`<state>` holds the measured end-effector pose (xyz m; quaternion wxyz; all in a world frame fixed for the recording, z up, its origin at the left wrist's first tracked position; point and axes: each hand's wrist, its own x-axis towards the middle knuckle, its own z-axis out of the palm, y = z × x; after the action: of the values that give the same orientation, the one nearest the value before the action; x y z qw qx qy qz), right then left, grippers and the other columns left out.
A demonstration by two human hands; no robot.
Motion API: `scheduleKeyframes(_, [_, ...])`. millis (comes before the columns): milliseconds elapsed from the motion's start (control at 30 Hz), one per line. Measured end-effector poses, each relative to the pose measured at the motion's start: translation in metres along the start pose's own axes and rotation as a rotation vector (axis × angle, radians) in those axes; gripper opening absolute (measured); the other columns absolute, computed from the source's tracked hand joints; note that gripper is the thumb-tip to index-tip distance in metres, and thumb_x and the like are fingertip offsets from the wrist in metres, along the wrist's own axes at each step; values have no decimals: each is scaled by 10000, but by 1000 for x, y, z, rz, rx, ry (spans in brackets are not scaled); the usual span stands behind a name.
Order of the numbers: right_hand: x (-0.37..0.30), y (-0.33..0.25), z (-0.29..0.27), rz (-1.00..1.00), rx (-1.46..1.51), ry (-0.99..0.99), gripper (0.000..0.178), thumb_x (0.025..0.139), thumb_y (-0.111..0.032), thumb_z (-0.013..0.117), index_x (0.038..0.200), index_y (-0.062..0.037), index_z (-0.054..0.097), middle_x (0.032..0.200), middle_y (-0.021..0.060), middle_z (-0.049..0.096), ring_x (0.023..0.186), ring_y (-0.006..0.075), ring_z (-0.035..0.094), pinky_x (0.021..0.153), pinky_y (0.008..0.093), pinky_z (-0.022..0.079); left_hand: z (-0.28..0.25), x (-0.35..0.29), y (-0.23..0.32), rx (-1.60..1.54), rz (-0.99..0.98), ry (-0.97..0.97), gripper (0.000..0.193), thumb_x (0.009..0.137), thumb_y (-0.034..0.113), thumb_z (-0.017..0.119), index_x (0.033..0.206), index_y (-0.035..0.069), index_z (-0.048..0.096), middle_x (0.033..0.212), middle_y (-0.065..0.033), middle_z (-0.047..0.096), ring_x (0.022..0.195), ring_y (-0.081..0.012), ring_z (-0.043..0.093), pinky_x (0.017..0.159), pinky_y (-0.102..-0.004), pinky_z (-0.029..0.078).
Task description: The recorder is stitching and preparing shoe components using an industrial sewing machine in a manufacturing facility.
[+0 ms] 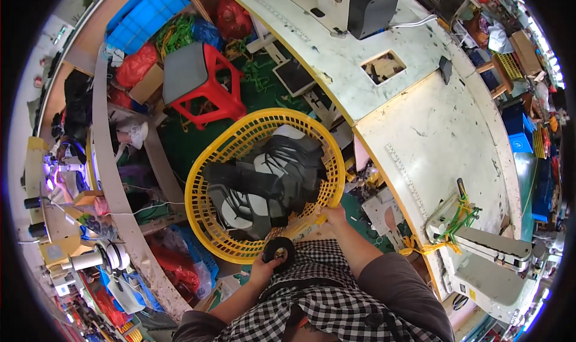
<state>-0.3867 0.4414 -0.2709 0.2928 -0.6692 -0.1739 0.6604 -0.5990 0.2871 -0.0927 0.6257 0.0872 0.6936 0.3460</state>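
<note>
A yellow plastic basket with slotted walls is in front of my body. Flat black and grey pieces lie heaped in it, some showing pale undersides; their exact kind is hard to make out. My right hand is closed around the basket's near right rim. Close to the near rim, my left hand grips a roll of black tape, its round hole facing up. The roll partly covers the checked apron on my body.
A red stool with a grey seat stands beyond the basket. To the right curves a long white worktable with a sewing machine at its near end. Another bench edge runs along the left. Bags and blue crates sit at the far left.
</note>
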Motion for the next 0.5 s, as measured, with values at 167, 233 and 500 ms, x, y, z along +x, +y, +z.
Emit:
scheduleKeyframes(167, [-20,-2,3,-189,-243,0,399,701,52,582,1083,-25,496,922,90,594,741,205,620,612,328,532,-12,0,0,184,26,4,459,712,64,683,1142,8,534,993,-84,635,878,-183,612,775,-285,484])
scheduleKeyframes(233, [-33,-5,6,-269,-366,59,402,706,48,574,1093,-20,493,938,92,591,740,196,616,619,322,529,-13,-3,7,121,-64,86,458,713,57,676,1147,18,535,982,-73,638,867,-182,615,769,-285,488])
scheduleKeyframes(500, [-58,-34,-46,-143,91,99,444,711,70,549,1139,-33,492,912,83,596,749,217,619,656,324,545,-4,18,-22,-191,-171,-14,538,672,-18,656,1192,19,525,1063,-72,623,985,-200,582,885,-306,448])
